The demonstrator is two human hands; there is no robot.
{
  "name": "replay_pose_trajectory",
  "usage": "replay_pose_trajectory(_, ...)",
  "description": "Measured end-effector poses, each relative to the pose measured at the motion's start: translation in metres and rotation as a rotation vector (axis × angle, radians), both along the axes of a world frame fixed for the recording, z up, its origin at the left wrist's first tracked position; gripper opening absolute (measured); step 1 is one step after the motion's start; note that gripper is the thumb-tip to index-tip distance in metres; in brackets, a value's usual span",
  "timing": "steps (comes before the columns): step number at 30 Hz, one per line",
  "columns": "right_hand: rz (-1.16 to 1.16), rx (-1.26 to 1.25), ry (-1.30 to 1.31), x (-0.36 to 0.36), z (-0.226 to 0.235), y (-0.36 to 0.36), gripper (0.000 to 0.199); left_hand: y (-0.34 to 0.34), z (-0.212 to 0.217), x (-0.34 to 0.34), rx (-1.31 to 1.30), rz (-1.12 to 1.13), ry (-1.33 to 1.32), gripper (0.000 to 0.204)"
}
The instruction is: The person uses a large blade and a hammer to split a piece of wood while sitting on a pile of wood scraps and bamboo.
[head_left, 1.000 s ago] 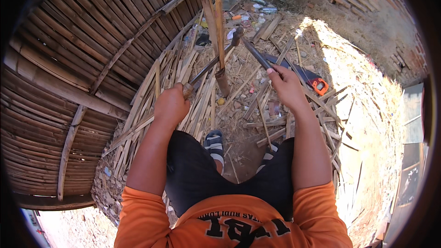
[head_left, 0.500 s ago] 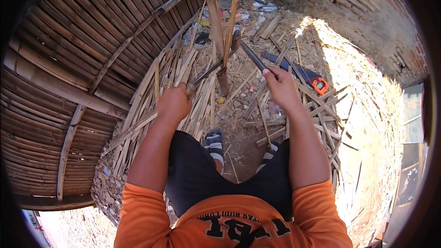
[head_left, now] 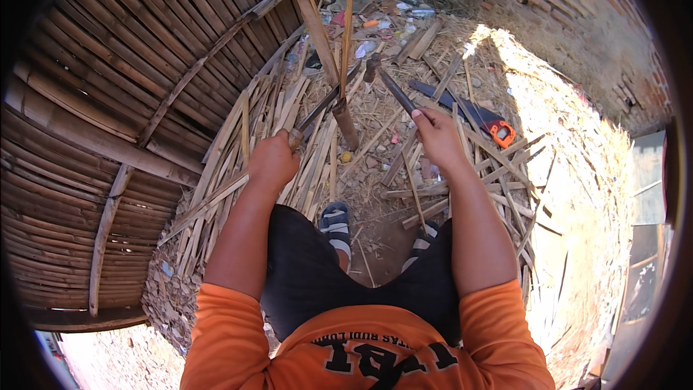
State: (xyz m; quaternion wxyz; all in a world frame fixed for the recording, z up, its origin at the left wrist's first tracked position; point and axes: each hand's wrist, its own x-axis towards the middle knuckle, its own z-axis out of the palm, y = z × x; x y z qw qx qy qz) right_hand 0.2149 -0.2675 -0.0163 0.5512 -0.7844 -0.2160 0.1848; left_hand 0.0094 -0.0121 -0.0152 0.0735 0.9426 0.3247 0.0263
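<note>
My left hand (head_left: pixel 273 163) is closed round the handle of a long-bladed knife (head_left: pixel 315 114). Its blade sits in the split of an upright bamboo pole (head_left: pixel 345 124), whose upper part parts into two tall pieces. My right hand (head_left: pixel 439 137) grips the dark shaft of a hammer (head_left: pixel 395 89). The hammer's head is just right of the pole and apart from it, near the far end of the blade. The blade's tip is partly hidden by the bamboo.
A handsaw (head_left: pixel 473 117) with an orange handle lies to the right among split strips (head_left: pixel 505 173). More bamboo strips (head_left: pixel 289 112) cover the ground at left. A slatted bamboo wall (head_left: pixel 144 50) rises on the left, a brick wall (head_left: pixel 548 0) behind. Litter (head_left: pixel 415 11) lies at the back.
The split bamboo pole has tilted to the left at its top, and the knife has shifted slightly left with it. The hammer's head now shows apart from the bamboo.
</note>
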Motion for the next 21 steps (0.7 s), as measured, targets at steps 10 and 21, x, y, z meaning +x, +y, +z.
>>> replay_pose_trajectory(10, 0.003, 0.068, 0.117, 0.002, -0.013, 0.021, 0.041, -0.001, -0.009, -0.001, -0.034, 0.034, 0.047, 0.033)
replay_pose_trajectory(21, -0.007, 0.312, 0.249, -0.007, 0.000, 0.026, 0.042, -0.003, -0.016, -0.006, -0.039, 0.030, 0.003, 0.032)
